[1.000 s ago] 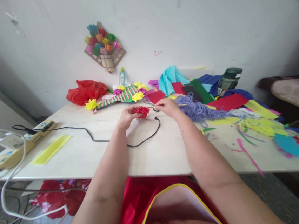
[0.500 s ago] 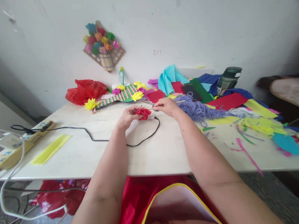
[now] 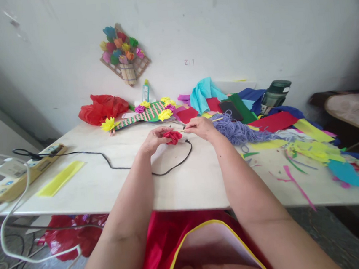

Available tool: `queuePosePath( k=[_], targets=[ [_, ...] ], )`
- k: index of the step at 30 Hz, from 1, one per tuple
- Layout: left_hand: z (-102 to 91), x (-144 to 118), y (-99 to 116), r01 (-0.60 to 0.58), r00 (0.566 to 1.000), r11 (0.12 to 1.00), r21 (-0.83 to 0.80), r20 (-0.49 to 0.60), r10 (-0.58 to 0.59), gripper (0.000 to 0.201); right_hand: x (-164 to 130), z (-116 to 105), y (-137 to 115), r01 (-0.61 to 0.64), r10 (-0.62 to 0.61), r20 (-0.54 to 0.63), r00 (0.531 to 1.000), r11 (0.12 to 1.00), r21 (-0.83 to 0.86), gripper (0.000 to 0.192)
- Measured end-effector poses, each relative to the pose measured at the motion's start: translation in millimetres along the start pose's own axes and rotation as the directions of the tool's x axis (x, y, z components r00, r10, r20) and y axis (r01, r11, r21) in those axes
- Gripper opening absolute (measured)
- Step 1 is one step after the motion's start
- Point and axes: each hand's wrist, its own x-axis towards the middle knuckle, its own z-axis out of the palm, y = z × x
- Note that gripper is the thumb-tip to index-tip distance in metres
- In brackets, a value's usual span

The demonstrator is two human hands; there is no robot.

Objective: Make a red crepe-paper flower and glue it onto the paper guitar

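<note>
My left hand [image 3: 154, 140] is closed on a red paper flower [image 3: 173, 137], its petals crumpled and showing to the right of my fingers. My right hand [image 3: 200, 128] pinches a thin wooden stick [image 3: 218, 119], which runs from the flower's right side through my fingers and out behind the hand. Below the flower lies the end of a black cable [image 3: 189, 148] on the white table [image 3: 187, 188]. Behind my hands rests a green decorated piece [image 3: 152, 111] with woven pale strips and yellow and purple paper flowers.
At the right are purple yarn [image 3: 239, 131], coloured paper scraps [image 3: 273, 121] and a dark bottle [image 3: 275, 95]. A power strip [image 3: 36, 167] and yellow strip [image 3: 61, 179] lie left. Red plastic [image 3: 102, 109] and a glue bottle [image 3: 145, 91] stand near the wall; flower decoration [image 3: 125, 55] hangs above.
The stick and the red flower have shifted very slightly between my fingers. Both hands stay in nearly the same place, and the table things have not moved.
</note>
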Motion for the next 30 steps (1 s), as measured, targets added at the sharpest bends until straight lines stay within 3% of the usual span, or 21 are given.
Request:
queuePosePath(
  k=[14,30],
  targets=[
    [0.6,-1.1,2.1,0.007,1.0,1.0,0.02,-0.002,-0.007,0.044,1.2,-3.4,-6.2,0.087,-0.086,0.014,0.996,0.982,-0.166,0.007],
    [2.0,-0.4,0.8,0.002,1.0,1.0,-0.005,-0.018,-0.003,0.052,1.0,-4.6,-9.1,0.12,-0.119,0.021,0.993,0.984,-0.132,0.009]
  ],
)
